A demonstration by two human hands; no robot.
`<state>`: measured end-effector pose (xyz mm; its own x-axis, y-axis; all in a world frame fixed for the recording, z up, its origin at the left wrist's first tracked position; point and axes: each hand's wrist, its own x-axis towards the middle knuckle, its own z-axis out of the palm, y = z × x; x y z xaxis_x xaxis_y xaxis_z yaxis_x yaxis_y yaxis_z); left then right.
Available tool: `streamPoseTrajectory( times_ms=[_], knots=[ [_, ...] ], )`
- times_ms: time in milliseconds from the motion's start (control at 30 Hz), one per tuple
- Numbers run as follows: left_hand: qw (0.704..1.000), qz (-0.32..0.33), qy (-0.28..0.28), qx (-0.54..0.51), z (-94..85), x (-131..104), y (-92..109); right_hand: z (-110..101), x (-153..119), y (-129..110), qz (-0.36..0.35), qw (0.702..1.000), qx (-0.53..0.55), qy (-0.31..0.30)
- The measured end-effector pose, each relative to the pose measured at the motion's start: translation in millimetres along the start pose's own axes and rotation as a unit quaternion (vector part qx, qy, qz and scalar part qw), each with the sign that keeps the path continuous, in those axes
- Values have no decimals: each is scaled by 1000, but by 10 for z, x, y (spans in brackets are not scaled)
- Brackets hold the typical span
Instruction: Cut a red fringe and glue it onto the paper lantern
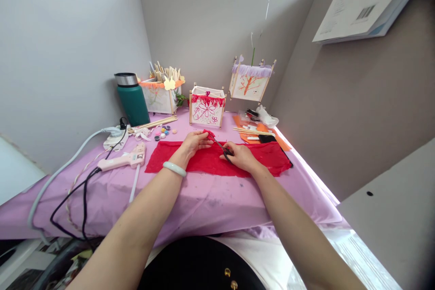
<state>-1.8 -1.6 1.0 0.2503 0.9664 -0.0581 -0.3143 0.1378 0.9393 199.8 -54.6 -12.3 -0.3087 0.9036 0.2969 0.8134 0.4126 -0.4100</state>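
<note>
A small bunched piece of red fabric [208, 134] is pinched in the fingers of my left hand [195, 144], which wears a pale bangle. My right hand [239, 156] grips black-handled scissors [227, 151], their blades pointing left at the red piece. Whether the blades are touching it is too small to tell. Under both hands a long strip of red cloth [170, 156] lies across the purple tablecloth [204, 195]. Just behind them stands a white paper lantern [207, 109] with wooden posts, red fringe and a drawn flower.
On the left are a pink glue gun [124, 159] with cords, a power strip [115, 138] and a green bottle [133, 102]. Behind stands a box of sticks [161, 93]; another lantern [249, 82] hangs at right. Sticks and pens lie on orange sheets [282, 138].
</note>
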Motion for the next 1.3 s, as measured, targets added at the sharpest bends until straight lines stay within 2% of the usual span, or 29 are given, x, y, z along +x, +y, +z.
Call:
streamPoseTrajectory(
  times_ms=[1300],
  knots=[
    [1000,-4,3,11,-1,-6,-1,-14,2,-14,1,1000,-4,-3]
  ],
)
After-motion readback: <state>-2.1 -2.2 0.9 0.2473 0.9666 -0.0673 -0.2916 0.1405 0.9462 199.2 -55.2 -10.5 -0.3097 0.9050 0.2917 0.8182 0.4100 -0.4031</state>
